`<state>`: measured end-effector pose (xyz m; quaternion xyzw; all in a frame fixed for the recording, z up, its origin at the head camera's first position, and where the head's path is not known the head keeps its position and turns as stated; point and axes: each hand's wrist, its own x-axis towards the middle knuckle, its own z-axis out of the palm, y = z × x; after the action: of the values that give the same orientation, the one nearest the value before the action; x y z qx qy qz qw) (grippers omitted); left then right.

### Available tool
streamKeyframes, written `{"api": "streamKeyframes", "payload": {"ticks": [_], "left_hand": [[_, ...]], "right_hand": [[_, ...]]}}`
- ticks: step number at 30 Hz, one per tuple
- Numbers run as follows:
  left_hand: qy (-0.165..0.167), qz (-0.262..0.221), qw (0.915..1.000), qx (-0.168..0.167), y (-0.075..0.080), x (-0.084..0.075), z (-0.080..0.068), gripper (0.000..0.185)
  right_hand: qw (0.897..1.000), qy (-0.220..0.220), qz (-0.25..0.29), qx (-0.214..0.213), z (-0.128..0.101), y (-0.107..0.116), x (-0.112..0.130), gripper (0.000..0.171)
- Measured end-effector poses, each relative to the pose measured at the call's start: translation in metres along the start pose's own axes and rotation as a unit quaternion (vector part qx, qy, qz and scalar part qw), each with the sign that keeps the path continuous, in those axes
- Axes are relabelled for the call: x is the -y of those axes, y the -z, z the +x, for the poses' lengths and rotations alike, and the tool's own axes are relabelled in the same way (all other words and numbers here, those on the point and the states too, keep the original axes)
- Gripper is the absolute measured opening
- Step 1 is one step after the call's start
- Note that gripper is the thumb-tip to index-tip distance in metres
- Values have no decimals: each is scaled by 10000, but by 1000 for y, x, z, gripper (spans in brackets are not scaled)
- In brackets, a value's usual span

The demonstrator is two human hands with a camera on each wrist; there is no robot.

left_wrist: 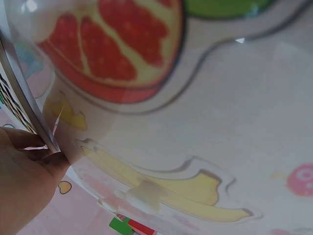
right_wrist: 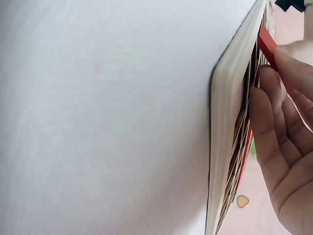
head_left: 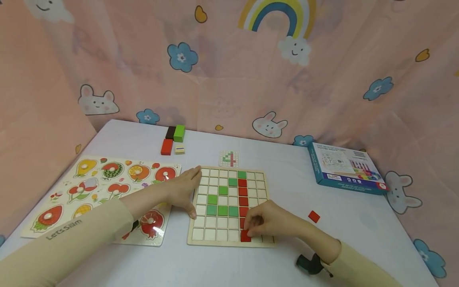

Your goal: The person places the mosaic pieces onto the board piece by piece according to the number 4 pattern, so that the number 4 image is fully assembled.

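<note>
A wooden grid board [head_left: 216, 235] lies flat, with green tiles [head_left: 223, 210] forming a diagonal and a row, and red tiles [head_left: 243, 191] in a column. My left hand [head_left: 181, 191] rests along the board's left edge, fingers and thumb spread. At the bottom of the red column, my right hand [head_left: 267, 219] holds a red tile [right_wrist: 267, 47] at its fingertips. That tile tilts up from the board in the right wrist view. Part of the red column and nearby cells are hidden behind the right hand. Above the board sits a small pattern card [head_left: 228, 158] showing a green and red figure.
A loose red tile [head_left: 314, 216] lies right of the board. Farther back is a blue-edged box [head_left: 348, 169]. On the left, the left forearm crosses a fruit puzzle board [head_left: 122, 167]. Stacks of black, green [head_left: 179, 133], red [head_left: 166, 147] and pale blocks stand behind.
</note>
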<state>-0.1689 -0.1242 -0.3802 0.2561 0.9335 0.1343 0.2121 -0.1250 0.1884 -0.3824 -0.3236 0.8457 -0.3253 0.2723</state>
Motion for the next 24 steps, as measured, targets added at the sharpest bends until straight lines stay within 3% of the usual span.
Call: {"api": "streamKeyframes", "payload": {"ticks": [12,18,24], "left_hand": [[-15,-35,10000,12,-1,1,1,133],[-2,6,10000,2,-1,1,1,133],[-16,45,10000,-2,-2,1,1,133]], "right_hand": [[9987,-101,-424,-265,-4,4,1,8],[9961,-382,-586,-533,-22,40,-14,9],[9934,-762,-763,-399,-49,78,-45,17]]}}
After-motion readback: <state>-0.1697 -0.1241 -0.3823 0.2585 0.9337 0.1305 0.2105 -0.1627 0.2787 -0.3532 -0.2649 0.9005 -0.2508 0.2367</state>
